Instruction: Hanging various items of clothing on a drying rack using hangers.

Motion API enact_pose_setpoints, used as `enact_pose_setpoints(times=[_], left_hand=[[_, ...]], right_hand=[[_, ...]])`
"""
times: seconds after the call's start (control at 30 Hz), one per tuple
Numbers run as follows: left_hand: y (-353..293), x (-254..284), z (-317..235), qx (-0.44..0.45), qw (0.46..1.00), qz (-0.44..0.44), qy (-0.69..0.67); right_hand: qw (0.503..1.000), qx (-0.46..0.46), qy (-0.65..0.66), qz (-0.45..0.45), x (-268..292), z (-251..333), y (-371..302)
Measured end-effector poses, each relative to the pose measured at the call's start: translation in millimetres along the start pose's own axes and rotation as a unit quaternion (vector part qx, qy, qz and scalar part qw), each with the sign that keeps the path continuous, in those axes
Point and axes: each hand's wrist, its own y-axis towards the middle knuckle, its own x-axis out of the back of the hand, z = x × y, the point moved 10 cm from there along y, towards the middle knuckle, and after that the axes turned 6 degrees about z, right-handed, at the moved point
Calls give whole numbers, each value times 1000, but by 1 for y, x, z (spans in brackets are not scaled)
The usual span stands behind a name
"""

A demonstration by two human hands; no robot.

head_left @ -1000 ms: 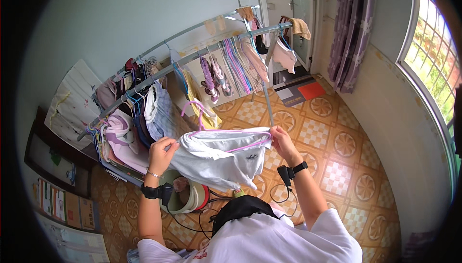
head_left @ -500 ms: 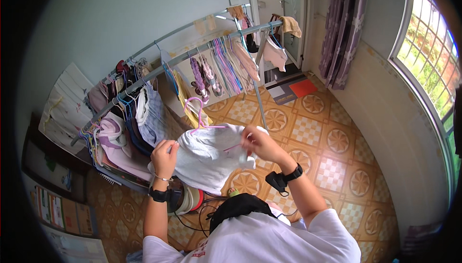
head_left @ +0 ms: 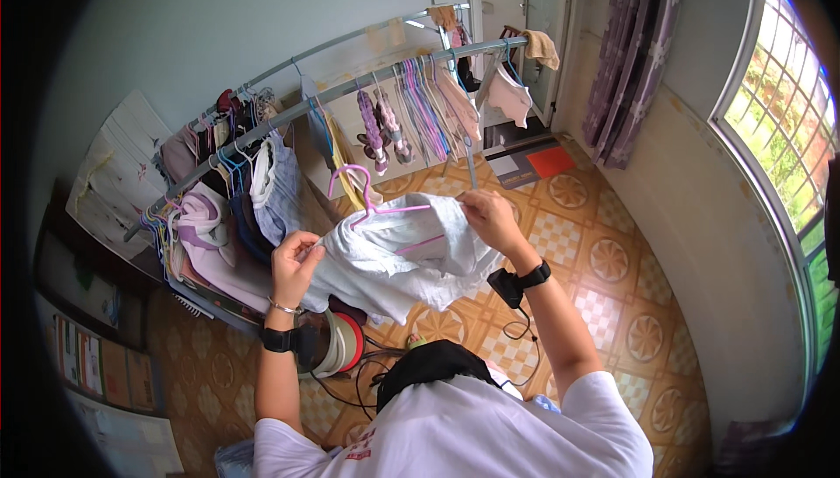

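A pale grey-white shirt (head_left: 376,270) hangs in the air before me, stretched between my hands. Inside its wide neck opening sits a pink plastic hanger (head_left: 370,209), its hook sticking up above the cloth. My left hand (head_left: 297,259) is closed, pinching the shirt at its left shoulder. At the other shoulder my right hand (head_left: 492,220) grips the fabric by the neck edge, fingers closed. The hanger's lower bar shows through the opening; its arm ends are hidden by cloth.
A metal drying rack (head_left: 306,102) runs across ahead, hung with clothes at left and a row of bare hangers (head_left: 426,106) toward the right. A stool-like round object with a red rim (head_left: 352,342) and black cables stand by my left forearm. A barred window (head_left: 779,119) is at right.
My right hand has moved right and up, from blurred motion to a grip on the shirt's right side. The neck opening is now spread wider, and the hanger shows more inside it.
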Motion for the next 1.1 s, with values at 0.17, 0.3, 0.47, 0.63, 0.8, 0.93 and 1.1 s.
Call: enact_pose_setpoints(times=[0.17,0.3,0.47,0.63,0.8,0.93,1.1], left_hand=[[-20,41,27,42,973,-37,225],[-45,43,59,81,977,-21,195],[-50,-3,78,177,978,54,-100],[-59,-15,102,154,976,36,-150],[-63,-34,103,180,936,-12,-302],[-70,11,106,124,919,-170,-334],[-49,-8,-3,-52,978,27,198]], right_hand=[[994,19,-73,-77,45,17,1],[992,31,-115,-42,38,39,3],[989,58,-121,-58,36,59,3],[991,56,-90,79,5,46,2],[991,67,-25,112,-19,58,-1],[997,6,40,61,-8,18,-4],[995,-72,66,1,0,-13,-8]])
